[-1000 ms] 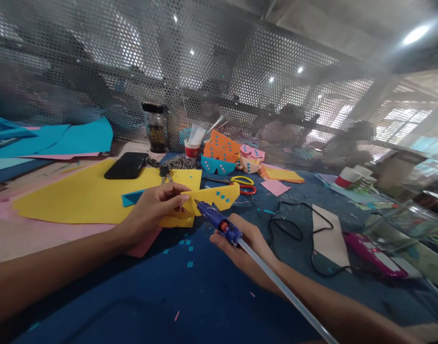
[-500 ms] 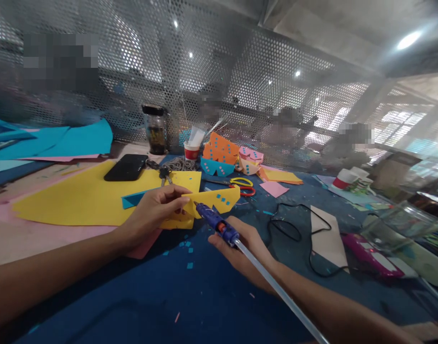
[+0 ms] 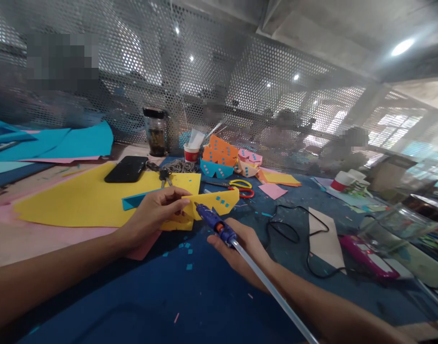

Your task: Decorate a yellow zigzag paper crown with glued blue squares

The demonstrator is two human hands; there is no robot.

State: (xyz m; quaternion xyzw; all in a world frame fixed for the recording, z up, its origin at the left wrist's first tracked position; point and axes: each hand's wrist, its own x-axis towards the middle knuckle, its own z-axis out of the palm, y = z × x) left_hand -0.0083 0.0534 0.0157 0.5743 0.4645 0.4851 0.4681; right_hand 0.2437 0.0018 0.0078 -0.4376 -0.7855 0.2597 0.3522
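Observation:
My left hand (image 3: 157,206) pinches the left end of a yellow paper cutout (image 3: 224,200) with small blue squares stuck on its right part. In my right hand (image 3: 243,243) is a blue glue gun (image 3: 211,220), with a long clear glue stick (image 3: 272,289) running out of its back. The nozzle points at the bare left part of the yellow cutout, at or very near its surface; I cannot tell if they touch. Loose blue squares (image 3: 189,266) lie on the dark blue table below. Under my left hand are a folded blue strip (image 3: 131,202) and a yellow sheet (image 3: 79,200).
Scissors (image 3: 243,186) lie behind the cutout, near finished orange cutouts (image 3: 219,150) and a blue one (image 3: 217,168). A phone (image 3: 126,169), keys (image 3: 165,176), a jar (image 3: 156,134) and a paper cup (image 3: 192,152) stand farther back. A black cord (image 3: 286,224) loops at right.
Both hands, the cutout and the glue gun hold nearly the same place. The view has shifted very slightly.

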